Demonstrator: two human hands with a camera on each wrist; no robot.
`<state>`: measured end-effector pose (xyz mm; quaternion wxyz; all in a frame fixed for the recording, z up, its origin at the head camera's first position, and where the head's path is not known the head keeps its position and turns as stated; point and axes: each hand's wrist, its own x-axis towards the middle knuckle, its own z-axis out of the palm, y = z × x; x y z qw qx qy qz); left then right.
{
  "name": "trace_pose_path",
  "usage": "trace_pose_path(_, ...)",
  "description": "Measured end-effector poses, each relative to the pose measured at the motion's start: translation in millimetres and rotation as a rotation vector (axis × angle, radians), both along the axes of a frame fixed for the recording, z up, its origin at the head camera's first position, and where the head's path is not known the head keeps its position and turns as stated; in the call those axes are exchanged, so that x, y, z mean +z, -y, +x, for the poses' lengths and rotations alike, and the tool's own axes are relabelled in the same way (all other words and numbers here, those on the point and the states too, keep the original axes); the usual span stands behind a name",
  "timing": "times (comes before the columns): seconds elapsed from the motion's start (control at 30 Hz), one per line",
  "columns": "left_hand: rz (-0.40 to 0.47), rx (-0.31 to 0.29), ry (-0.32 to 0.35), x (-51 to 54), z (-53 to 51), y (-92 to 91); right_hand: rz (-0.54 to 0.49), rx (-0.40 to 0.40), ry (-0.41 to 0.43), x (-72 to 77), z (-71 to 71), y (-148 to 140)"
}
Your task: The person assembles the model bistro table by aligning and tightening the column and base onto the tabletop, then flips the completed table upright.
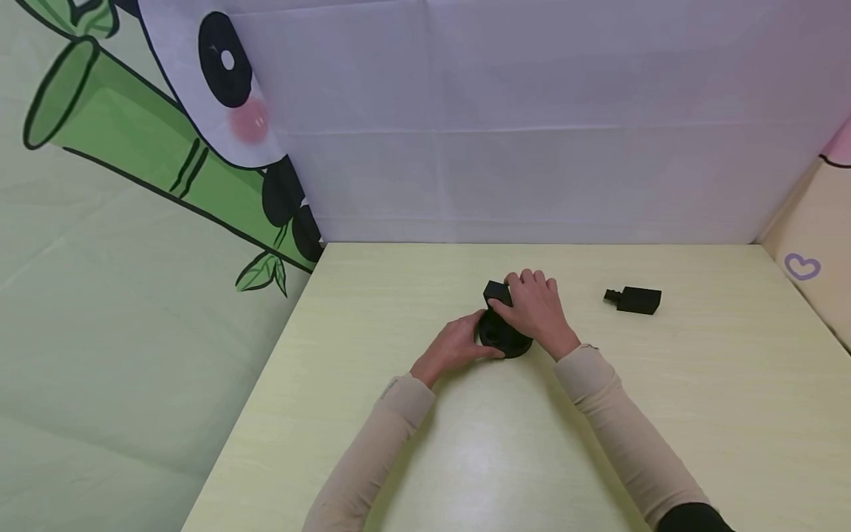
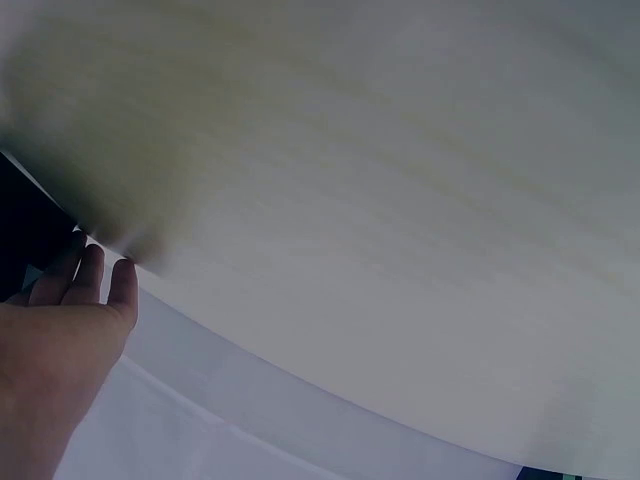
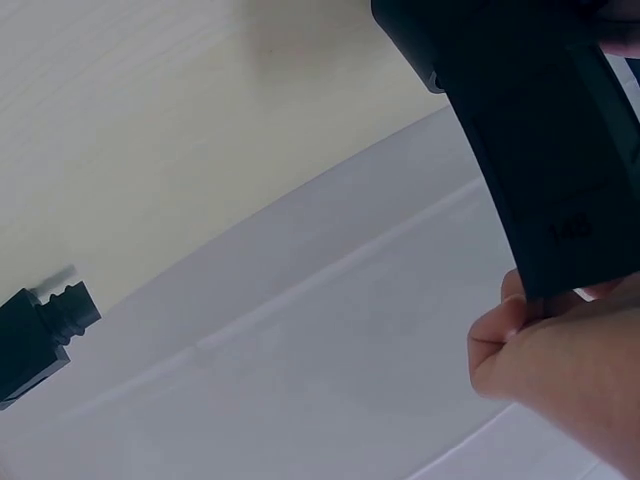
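In the head view, a black object with a rounded body [image 1: 503,340] and a squarish block [image 1: 496,292] at its far end lies on the table between both hands. My left hand [image 1: 454,344] holds the rounded body from the left, thumb at its near edge. My right hand [image 1: 535,304] grips it from above and the right, its fingers over the block's side. In the right wrist view, the black object [image 3: 560,150] shows a long curved face with faint raised digits. The left wrist view catches only a dark edge [image 2: 28,225] of it beside the fingers. Its exact kind cannot be told.
A small black block with a ridged, threaded-looking neck [image 1: 638,301] lies on the table [image 1: 465,458] to the right, its neck pointing left. A pale cloth wall [image 1: 532,148] rises at the table's back edge. Printed cloths hang at the left and right.
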<state>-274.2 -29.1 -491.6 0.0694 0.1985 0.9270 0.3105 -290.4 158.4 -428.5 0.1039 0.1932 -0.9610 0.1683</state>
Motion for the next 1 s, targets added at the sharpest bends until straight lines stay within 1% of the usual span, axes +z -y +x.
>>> trace_pose_path(0.1, 0.008, 0.003, 0.003, 0.0, 0.7, -0.1, -0.015, -0.003, -0.006, -0.6, 0.1, 0.4)
trace_pose_path(0.27, 0.004, 0.005, 0.004, 0.0, 1.1, -0.1, 0.002, -0.024, -0.049, -1.8, -0.4, 1.5)
trace_pose_path(0.6, -0.003, 0.001, 0.001, 0.1, 0.7, -0.1, 0.002, -0.059, -0.085, -4.4, -0.1, 2.8)
trace_pose_path(0.8, 0.005, -0.006, 0.001, -0.2, 0.4, 0.4, -0.004, -0.081, -0.091, -6.7, -0.3, 3.5)
trace_pose_path(1.0, 0.006, -0.002, 0.003, 1.0, 0.6, 0.3, 0.021, -0.112, -0.095, -7.5, 0.0, 3.8)
